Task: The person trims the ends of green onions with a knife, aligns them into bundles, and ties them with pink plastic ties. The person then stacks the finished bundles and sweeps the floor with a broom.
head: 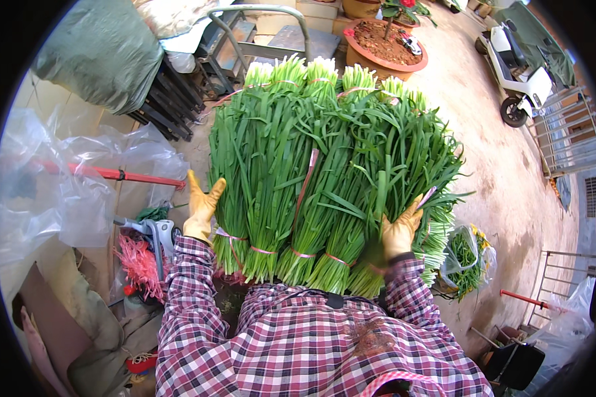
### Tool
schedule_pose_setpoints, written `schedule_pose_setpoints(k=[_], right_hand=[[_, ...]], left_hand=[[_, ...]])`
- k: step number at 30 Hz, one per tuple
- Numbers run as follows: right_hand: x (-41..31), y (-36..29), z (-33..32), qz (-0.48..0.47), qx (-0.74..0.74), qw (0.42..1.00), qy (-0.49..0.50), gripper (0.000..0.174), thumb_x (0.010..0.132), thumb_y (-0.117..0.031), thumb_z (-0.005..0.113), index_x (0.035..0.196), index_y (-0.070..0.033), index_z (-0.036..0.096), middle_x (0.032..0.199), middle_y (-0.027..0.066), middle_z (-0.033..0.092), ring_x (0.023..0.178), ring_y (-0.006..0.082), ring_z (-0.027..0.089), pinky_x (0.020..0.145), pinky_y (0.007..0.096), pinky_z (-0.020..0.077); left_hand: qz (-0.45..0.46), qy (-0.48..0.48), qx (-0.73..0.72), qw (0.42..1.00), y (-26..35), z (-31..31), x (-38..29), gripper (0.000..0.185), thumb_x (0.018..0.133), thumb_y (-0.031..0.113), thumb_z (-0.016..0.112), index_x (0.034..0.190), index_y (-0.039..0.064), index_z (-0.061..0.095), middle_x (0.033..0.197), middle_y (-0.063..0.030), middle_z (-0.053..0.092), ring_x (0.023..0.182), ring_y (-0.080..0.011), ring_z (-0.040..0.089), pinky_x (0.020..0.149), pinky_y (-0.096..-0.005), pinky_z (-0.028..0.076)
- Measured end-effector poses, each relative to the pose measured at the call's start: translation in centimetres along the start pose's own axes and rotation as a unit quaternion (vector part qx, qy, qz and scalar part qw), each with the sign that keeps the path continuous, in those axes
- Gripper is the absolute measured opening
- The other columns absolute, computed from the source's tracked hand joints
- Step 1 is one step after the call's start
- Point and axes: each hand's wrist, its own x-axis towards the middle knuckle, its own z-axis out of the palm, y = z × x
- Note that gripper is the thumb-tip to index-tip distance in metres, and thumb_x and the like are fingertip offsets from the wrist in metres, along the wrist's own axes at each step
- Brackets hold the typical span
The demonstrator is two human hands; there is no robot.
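A broad stack of garlic chive bunches (288,183) lies before me, tied with pink ribbons (263,250). Pale stem ends face both the far side and my body, with long green leaves across the middle. My left hand (202,206), in a yellow rubber glove, is at the stack's left side. Its thumb and fingers are spread, holding nothing. On the right, my right hand (400,231), gloved alike, rests against the leaves. Leaves partly hide its fingers, so its grip is unclear. A ribbon end (427,197) stands out beside its fingertips.
Behind the stack are a metal cart handle (258,9) and a potted plant (387,44). Plastic sheeting (79,198), a red pole (124,174) and pink ribbon strands (138,265) are at left. A bag of greens (464,263) sits at right; a white scooter (521,74) stands farther off.
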Motion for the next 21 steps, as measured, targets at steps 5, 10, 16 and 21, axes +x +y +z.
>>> schedule_pose_setpoints(k=[5, 10, 16, 21], right_hand=[[0.6, 0.9, 0.9, -0.052, -0.009, 0.998, 0.030, 0.128, 0.078, -0.038, 0.087, 0.162, -0.009, -0.006, 0.152, 0.0410, 0.027, 0.138, 0.0522, 0.038, 0.115, 0.0490, 0.0365], [1.4, 0.8, 1.9, -0.031, -0.079, 0.996, 0.008, 0.125, 0.082, -0.036, 0.084, 0.162, -0.009, -0.007, 0.143, 0.0368, 0.037, 0.129, 0.0516, 0.046, 0.111, 0.0504, 0.0411], [1.8, 2.6, 1.2, -0.101, -0.019, 0.995, 0.003, 0.124, 0.082, -0.043, 0.082, 0.161, -0.003, -0.005, 0.145, 0.0461, 0.033, 0.135, 0.0557, 0.040, 0.114, 0.0484, 0.0373], [2.4, 4.7, -3.9, -0.134, 0.290, 0.933, -0.162, 0.104, 0.080, -0.017, 0.085, 0.158, 0.003, 0.020, 0.146, 0.0272, 0.048, 0.133, 0.0329, 0.050, 0.112, 0.0373, 0.0397]], left_hand=[[-0.087, -0.133, -0.033, 0.987, -5.4, 1.9, -4.2, 0.112, 0.078, 0.025, 0.089, 0.159, 0.000, 0.017, 0.151, -0.0244, 0.044, 0.140, -0.0341, 0.046, 0.114, -0.0397, 0.041], [-0.131, -0.135, 0.074, 0.979, -2.3, 7.1, -6.3, 0.114, 0.071, 0.023, 0.093, 0.156, -0.006, 0.023, 0.149, -0.0237, 0.047, 0.138, -0.0329, 0.047, 0.115, -0.0371, 0.040], [-0.108, -0.131, 0.104, 0.980, -6.1, 5.4, -4.7, 0.131, 0.066, 0.047, 0.093, 0.158, -0.005, 0.017, 0.157, -0.0274, 0.035, 0.147, -0.0364, 0.034, 0.119, -0.0389, 0.033], [0.068, 0.032, 0.205, 0.976, -4.6, 4.2, -6.6, 0.120, 0.071, 0.040, 0.092, 0.157, -0.005, 0.022, 0.155, -0.0245, 0.036, 0.146, -0.0376, 0.034, 0.120, -0.0423, 0.031]])
